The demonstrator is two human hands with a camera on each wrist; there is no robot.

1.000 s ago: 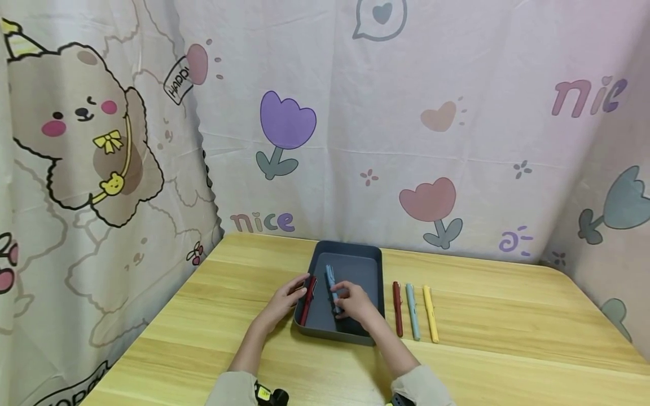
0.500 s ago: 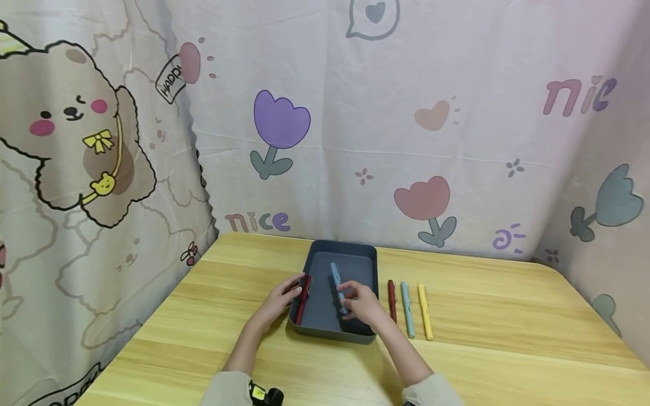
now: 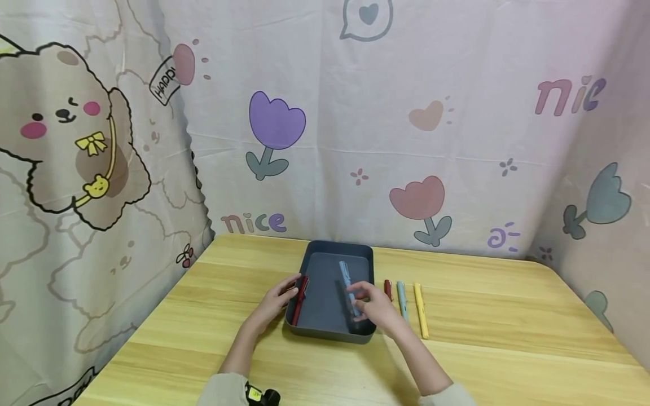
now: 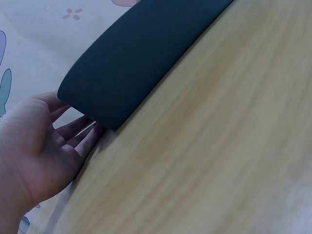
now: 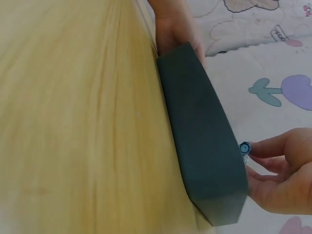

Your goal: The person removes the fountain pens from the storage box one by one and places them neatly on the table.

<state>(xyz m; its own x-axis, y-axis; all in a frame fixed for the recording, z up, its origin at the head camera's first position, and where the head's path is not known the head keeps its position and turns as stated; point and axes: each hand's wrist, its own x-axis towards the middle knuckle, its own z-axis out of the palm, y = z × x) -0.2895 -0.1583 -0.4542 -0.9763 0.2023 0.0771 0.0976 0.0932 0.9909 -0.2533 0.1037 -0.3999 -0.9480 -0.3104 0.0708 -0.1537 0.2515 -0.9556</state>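
A dark grey tray [image 3: 330, 336] sits on the wooden table. Along its left inner wall lies a dark red pen [image 3: 300, 303]. My left hand [image 3: 274, 301] holds the tray's left wall, thumb at the rim beside the red pen; the left wrist view shows the other fingers outside against the wall [image 4: 112, 78]. My right hand [image 3: 377, 309] pinches a blue pen [image 3: 346, 276] between thumb and fingers, over the right half of the tray. The pen's round end [image 5: 245, 147] shows above the rim in the right wrist view. Its lower part is partly hidden by the fingers.
Right of the tray, a dark red pen [image 3: 388, 288], a light blue pen [image 3: 402, 298] and a yellow pen [image 3: 421, 310] lie side by side on the table [image 3: 487, 316]. My right forearm covers part of them. A printed curtain [image 3: 335, 197] hangs behind the table.
My right hand has carried the blue pen from the tray's middle toward its right wall. The left hand keeps its place on the tray. The head view has shifted slightly.
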